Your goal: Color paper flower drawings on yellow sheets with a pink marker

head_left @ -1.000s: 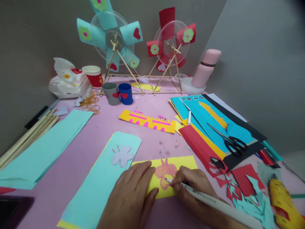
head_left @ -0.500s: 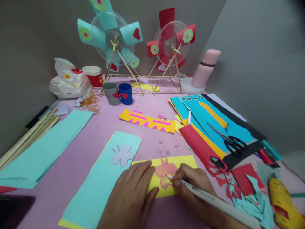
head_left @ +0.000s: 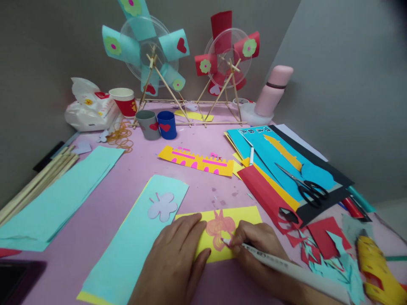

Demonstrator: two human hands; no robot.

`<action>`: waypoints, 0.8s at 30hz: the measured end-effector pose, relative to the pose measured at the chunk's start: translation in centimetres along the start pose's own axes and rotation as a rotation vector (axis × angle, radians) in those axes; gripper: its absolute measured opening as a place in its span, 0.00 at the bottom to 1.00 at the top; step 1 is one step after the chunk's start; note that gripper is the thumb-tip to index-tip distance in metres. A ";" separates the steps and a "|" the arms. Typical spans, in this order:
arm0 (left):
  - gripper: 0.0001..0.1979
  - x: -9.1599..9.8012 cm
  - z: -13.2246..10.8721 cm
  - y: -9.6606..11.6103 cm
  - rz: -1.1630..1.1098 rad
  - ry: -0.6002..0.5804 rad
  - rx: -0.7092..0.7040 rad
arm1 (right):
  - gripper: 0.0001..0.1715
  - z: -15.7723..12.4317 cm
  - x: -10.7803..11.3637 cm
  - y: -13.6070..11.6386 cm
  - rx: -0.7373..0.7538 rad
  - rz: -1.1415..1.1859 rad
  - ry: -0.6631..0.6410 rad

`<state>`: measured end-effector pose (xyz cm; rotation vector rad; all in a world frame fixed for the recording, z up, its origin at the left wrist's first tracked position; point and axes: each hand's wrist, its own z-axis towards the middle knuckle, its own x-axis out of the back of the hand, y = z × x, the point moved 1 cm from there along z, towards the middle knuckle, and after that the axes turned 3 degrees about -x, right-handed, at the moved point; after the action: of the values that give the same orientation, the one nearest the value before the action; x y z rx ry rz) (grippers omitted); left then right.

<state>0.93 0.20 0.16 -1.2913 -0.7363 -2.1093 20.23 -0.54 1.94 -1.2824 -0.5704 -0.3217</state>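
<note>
Just left of the left hand, a turquoise paper strip [head_left: 133, 250] is lying on the pink table [head_left: 95, 212], with a pale flower cut-out [head_left: 163, 206] resting on it beyond the fingertips.

The left hand [head_left: 178, 254] is lying spread and flat, fingers together. It is pressing down the near-left end of the yellow paper [head_left: 248, 215], and its thumb is reaching along the paper's near edge.

The yellow paper is sitting under and between both hands. Its long axis is running left to right across the person's front, and its far-right corner is poking out beyond the right knuckles. It looks light, thin and floppy, likely to slide on the smooth table, so a flat palm close beside the drawn area seems the sound place to hold it.

A pink flower drawing [head_left: 219, 226] is showing on the paper in the gap between the hands.

The right hand [head_left: 257, 243] is pinching the marker [head_left: 280, 262] close to its tip, fingers pressed together around the barrel. The tip is touching the drawing's lower part and pointing left and away, toward the left hand. The long white barrel is trailing back to the right and toward the person. It looks stiff, light and smooth, and a hold near the tip should give the most control.

Right of that grip, red and turquoise scraps [head_left: 324, 250] are lying loose, and black-handled scissors [head_left: 307, 189] are resting farther off on blue paper [head_left: 273, 148].
</note>
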 end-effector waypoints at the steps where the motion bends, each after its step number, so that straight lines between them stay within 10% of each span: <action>1: 0.16 0.0 -0.1 0.0 0.001 -0.001 -0.001 | 0.09 0.0 0.0 0.0 0.005 0.000 0.005; 18: 0.16 -0.1 0.1 -0.1 0.012 0.003 -0.011 | 0.08 -0.5 0.0 0.7 0.009 0.043 -0.015; 24: 0.16 0.0 0.0 -0.3 0.010 0.003 -0.013 | 0.08 -0.9 0.2 0.8 -0.013 0.000 0.186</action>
<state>0.77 0.39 0.07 -1.2964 -0.7147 -2.1104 21.02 -1.23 1.27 -1.2492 -0.4101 -0.4401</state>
